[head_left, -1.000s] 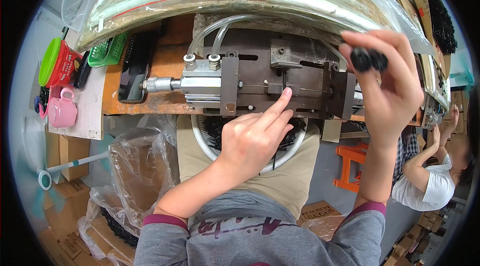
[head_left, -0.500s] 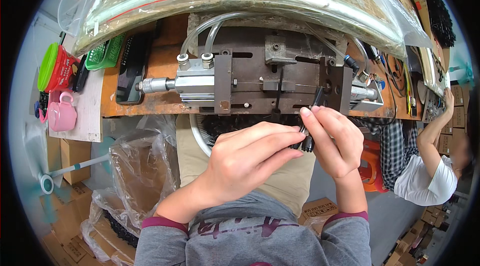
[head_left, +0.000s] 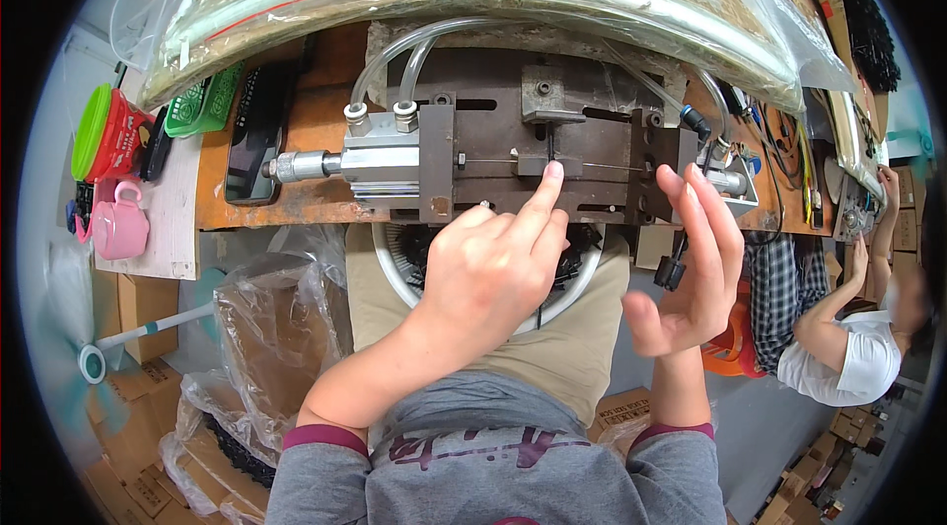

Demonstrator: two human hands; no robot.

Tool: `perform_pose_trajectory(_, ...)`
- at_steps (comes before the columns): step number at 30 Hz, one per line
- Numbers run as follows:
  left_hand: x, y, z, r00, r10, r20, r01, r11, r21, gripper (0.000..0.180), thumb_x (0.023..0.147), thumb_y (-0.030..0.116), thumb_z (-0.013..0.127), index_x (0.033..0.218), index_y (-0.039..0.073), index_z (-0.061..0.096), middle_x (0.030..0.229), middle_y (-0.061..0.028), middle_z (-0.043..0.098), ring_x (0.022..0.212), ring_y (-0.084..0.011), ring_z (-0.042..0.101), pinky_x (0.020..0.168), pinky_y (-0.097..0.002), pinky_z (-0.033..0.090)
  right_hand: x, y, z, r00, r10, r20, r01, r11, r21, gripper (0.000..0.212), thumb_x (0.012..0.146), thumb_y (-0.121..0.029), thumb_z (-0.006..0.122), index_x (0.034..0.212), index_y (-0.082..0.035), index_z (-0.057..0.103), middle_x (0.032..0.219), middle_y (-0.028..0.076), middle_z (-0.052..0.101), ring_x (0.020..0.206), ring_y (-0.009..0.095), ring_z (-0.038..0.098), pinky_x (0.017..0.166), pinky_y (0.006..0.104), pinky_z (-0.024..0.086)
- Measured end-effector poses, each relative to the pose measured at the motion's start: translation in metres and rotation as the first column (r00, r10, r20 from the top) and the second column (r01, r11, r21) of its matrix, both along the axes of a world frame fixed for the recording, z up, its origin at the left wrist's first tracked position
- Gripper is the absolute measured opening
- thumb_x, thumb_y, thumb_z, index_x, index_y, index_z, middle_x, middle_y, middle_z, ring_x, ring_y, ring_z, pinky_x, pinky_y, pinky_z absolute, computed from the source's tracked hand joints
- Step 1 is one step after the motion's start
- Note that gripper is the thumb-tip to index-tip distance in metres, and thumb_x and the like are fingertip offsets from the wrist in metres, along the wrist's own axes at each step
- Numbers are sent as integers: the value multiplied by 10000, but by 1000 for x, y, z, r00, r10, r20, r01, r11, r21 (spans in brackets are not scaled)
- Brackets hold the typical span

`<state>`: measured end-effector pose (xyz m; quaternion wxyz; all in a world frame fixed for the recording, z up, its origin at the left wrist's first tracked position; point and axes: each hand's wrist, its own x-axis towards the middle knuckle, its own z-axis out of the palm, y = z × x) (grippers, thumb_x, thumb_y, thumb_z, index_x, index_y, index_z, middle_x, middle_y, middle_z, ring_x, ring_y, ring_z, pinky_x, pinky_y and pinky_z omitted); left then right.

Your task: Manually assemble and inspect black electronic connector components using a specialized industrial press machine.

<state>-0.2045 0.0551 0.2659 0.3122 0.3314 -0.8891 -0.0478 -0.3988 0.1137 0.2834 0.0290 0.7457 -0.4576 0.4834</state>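
A dark metal fixture (head_left: 493, 194) spans the bench edge, with a thin wire running across its middle. At the small centre block (head_left: 531, 168), the extended index finger of my left hand (head_left: 498, 263) touches a thin black rod (head_left: 551, 138). Its other fingers bend beneath, their tips partly hidden, and nothing shows in its grip. My right hand (head_left: 702, 273) is raised to the right, thumb apart and fingers upright. Between those fingers it holds a slim black rod with a ribbed knob (head_left: 670, 274); part of the rod is hidden behind them.
A white-rimmed basket (head_left: 582, 290) of black parts sits on my lap. Silver air cylinders (head_left: 383, 162) with clear hoses flank the fixture. A phone (head_left: 254, 160), pink cup (head_left: 122, 222) and green basket (head_left: 202, 111) are left. Another person (head_left: 848, 352) works at right.
My hands have parted. The left reaches forward and its index finger lands on the rod at the block. My right hand moves right with the black knobbed rod, its thumb swinging away.
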Motion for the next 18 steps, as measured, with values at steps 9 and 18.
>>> perform_pose_trajectory(9,7,-3,23,995,-66,78,58,993,108,301,718,212,837,971,78,746,1241,-97,702,583,-184,620,597,-284,517,16,13,1,847,64,527,-149,981,121,426,798,90,750,1144,19,513,1408,341,456,1211,412,611,987,423,556)
perform_pose_trajectory(18,25,-129,111,984,132,-121,-164,936,-312,217,823,145,749,1020,55,753,964,-114,710,895,-270,684,814,-364,546,34,3,0,988,-7,-154,63,931,359,227,761,58,726,971,39,642,1323,213,611,1016,323,684,817,363,575)
